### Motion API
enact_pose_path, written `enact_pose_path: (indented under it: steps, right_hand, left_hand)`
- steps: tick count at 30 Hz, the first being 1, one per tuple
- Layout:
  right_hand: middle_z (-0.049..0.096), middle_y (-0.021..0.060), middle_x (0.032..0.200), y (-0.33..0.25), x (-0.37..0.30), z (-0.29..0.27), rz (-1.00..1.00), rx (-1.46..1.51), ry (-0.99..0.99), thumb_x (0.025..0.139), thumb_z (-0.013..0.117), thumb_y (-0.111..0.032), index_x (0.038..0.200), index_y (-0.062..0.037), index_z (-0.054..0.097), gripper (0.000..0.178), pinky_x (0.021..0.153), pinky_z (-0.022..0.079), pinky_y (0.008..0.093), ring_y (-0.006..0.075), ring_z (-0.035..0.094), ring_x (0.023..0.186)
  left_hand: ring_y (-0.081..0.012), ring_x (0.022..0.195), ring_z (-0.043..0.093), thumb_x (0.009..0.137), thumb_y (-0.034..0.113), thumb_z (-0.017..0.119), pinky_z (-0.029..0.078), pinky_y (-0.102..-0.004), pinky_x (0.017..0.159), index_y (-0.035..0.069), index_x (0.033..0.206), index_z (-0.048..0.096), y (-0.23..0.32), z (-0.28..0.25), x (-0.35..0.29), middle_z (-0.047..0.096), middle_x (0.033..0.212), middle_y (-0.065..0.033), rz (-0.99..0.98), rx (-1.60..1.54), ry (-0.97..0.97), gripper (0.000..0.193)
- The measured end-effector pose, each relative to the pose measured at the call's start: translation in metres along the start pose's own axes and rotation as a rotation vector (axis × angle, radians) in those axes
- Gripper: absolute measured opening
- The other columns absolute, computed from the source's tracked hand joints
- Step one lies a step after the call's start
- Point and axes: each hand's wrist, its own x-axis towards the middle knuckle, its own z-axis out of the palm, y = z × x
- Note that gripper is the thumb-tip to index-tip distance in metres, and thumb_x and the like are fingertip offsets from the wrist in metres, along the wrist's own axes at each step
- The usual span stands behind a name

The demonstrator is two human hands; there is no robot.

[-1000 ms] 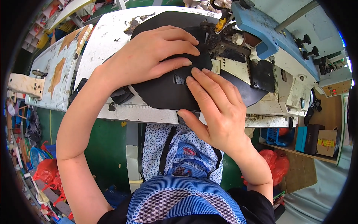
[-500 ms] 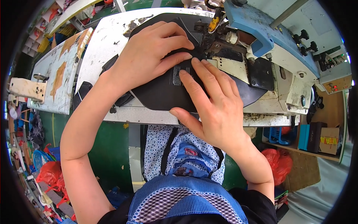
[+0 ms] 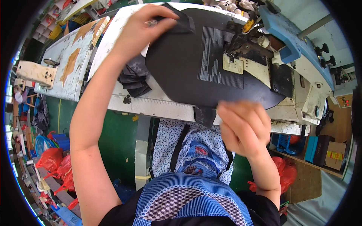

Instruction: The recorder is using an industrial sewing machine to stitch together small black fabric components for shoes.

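A broad black board [image 3: 173, 71] with grey striped patches lies on the white worktable, reaching under the blue sewing machine [image 3: 275, 30]. At its far left edge my left hand [image 3: 141, 28] pinches a flat black piece of material [image 3: 183, 23] between thumb and fingers. My right hand [image 3: 245, 126] is over the near edge of the table, smeared by motion, and its fingers do not show clearly. Just left of it, a small black piece [image 3: 205, 116] overhangs the front edge. Beside my left forearm sits a pile of black pieces [image 3: 135, 81].
The metal needle plate [image 3: 233, 64] is bare, beside the machine's parts. A second white table [image 3: 56, 71] with a clamp-like part stands to the left. Red plastic bags [image 3: 56, 165] lie at the lower left; a shelf with boxes [image 3: 333, 154] is at the right.
My hands have come apart: the left moved to the board's far left edge, the right toward me to the table's front. The striped patches and needle plate are now uncovered.
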Motion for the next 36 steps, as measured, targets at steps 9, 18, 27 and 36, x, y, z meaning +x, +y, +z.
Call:
enact_pose_path:
  steps: [9,18,27,36]
  right_hand:
    - [0.077,0.0081,0.105,-0.006,-0.103,0.041,0.436,0.071,-0.407,0.080,0.083,-0.006,0.104,-0.0056,0.079,0.024,0.085,0.059,0.0401,0.0319,0.072,0.092]
    - [0.079,0.0164,0.111,0.000,-0.105,0.043,0.783,0.321,-0.447,0.085,0.077,-0.005,0.101,-0.0012,0.078,0.016,0.086,0.061,0.0409,0.0357,0.077,0.097]
    - [0.077,0.0091,0.116,-0.008,-0.109,0.046,0.534,0.093,-0.427,0.079,0.088,-0.013,0.106,-0.0078,0.077,0.030,0.084,0.060,0.0418,0.0331,0.074,0.098]
    - [0.076,0.0074,0.119,-0.009,-0.112,0.048,0.515,0.090,-0.407,0.078,0.090,-0.016,0.109,-0.0088,0.076,0.035,0.086,0.059,0.0440,0.0326,0.071,0.101]
  left_hand:
    - [-0.0343,0.133,0.062,0.089,0.004,0.072,0.046,-0.0436,0.115,0.008,0.117,0.073,-0.057,0.000,-0.140,0.070,0.136,-0.0113,-0.099,0.625,0.065,0.028]
    - [-0.0310,0.102,0.070,0.083,0.013,0.084,0.057,-0.0442,0.089,0.007,0.111,0.073,0.075,0.123,-0.188,0.072,0.110,-0.0091,0.246,-0.048,-0.230,0.030]
    - [-0.0347,0.096,0.070,0.088,0.017,0.082,0.056,-0.0459,0.081,0.008,0.109,0.074,0.077,0.150,-0.169,0.073,0.103,-0.0093,-0.044,-0.001,-0.004,0.024]
    - [-0.0378,0.096,0.071,0.091,0.015,0.073,0.055,-0.0491,0.079,0.004,0.097,0.076,0.074,0.156,-0.160,0.072,0.097,-0.0169,-0.106,0.121,-0.176,0.013]
